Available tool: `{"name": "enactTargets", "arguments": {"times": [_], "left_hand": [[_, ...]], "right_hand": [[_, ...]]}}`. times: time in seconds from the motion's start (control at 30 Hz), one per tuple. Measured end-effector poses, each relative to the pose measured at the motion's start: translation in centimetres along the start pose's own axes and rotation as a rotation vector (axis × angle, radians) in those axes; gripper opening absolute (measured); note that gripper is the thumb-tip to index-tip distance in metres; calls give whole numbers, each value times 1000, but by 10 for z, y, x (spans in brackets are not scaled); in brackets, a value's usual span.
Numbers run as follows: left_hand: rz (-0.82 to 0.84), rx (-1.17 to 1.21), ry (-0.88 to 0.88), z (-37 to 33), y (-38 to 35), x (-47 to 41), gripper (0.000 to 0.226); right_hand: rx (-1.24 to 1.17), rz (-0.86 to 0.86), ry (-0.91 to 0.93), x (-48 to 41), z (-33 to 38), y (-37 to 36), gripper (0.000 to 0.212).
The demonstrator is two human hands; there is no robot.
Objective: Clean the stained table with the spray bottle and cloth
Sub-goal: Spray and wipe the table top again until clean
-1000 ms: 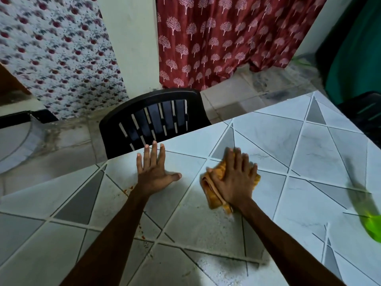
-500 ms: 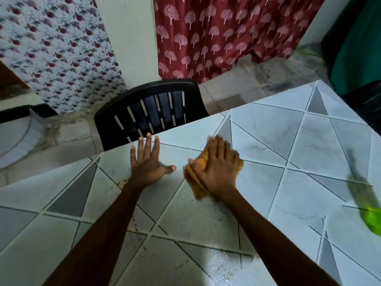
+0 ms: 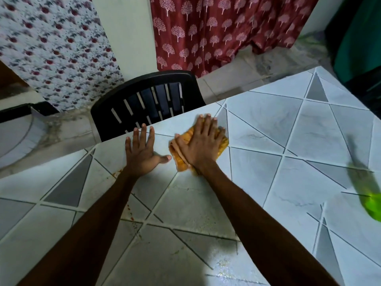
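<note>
Both arms reach forward, bare and nearly straight — left hand [image 3: 144,153] palm-down, fingers spread, thumb out to the side; right hand [image 3: 203,145] flat too, fingers straight and close together

table [image 3: 299,182]: tile-patterned, reddish specks | cloth [image 3: 180,162]: orange, bunched, near its far edge | spray bottle [image 3: 371,203]: green, blurred, right side

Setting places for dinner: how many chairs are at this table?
1: a black chair at the table's far edge, behind the left hand. A dark shape past the right corner may be another; unclear.
</note>
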State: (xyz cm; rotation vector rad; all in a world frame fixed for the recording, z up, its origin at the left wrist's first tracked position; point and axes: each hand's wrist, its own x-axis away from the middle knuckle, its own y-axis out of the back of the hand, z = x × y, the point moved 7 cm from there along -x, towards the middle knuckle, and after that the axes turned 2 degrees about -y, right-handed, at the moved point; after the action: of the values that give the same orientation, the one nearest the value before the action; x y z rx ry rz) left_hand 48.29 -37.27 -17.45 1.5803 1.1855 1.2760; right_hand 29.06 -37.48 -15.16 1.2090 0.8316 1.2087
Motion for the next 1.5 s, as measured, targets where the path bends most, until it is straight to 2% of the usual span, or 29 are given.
{"name": "enactTargets", "arguments": {"times": [0.1, 0.2, 0.3, 0.4, 0.47, 0.53, 0.6, 0.7, 0.77, 0.87, 0.93, 1.0, 1.13, 1.2, 1.27, 1.33, 1.4, 1.5], "left_hand": [[45, 22, 16, -1, 1, 1, 121], [53, 29, 31, -6, 4, 3, 119], [36, 38, 40, -7, 5, 5, 119], [26, 42, 43, -5, 5, 3, 118], [27, 44, 44, -3, 3, 1, 117], [35, 32, 40, -2, 2, 0, 116], [38, 38, 38, -1, 1, 0, 116], [21, 67, 33, -3, 3, 2, 116], [20, 100, 29, -6, 6, 8, 113], [-44, 87, 10, -13, 9, 30, 100], [-120, 81, -34, -19, 7, 58, 90], [-168, 109, -74, -26, -1, 88, 83], [-154, 141, -86, -35, -19, 122, 88], [-175, 158, -84, -35, -22, 134, 89], [-202, 168, -98, -38, -24, 139, 90], [-203, 185, -90, -40, -27, 141, 92], [-193, 205, -77, -45, -29, 144, 95], [-195, 226, -69, -52, -35, 152, 97]], "right_hand": [[-1, -18, 99, 71, -31, 3, 100], [31, -25, 92, 124, -84, 10, 99], [81, -31, -97, 109, -132, 21, 101], [40, -15, -260, 44, -117, 22, 109], [25, 9, -220, 12, -78, 14, 108], [29, 3, -105, 19, -38, 4, 105], [28, -21, 34, 67, -17, 0, 103], [16, -20, 152, 150, -47, 4, 101], [53, -27, 78, 177, -102, 9, 100], [97, -32, -170, 158, -178, 21, 102], [65, -40, -306, 126, -181, 26, 105], [26, -32, -343, 98, -150, 21, 107], [52, -20, -52, 119, -70, 3, 104], [56, -8, 107, 173, -64, 3, 101], [61, 9, 184, 220, -91, 7, 101], [97, 30, 127, 239, -141, 12, 101], [115, 7, -52, 223, -188, 21, 101], [44, -27, -285, 172, -196, 26, 103]]}}
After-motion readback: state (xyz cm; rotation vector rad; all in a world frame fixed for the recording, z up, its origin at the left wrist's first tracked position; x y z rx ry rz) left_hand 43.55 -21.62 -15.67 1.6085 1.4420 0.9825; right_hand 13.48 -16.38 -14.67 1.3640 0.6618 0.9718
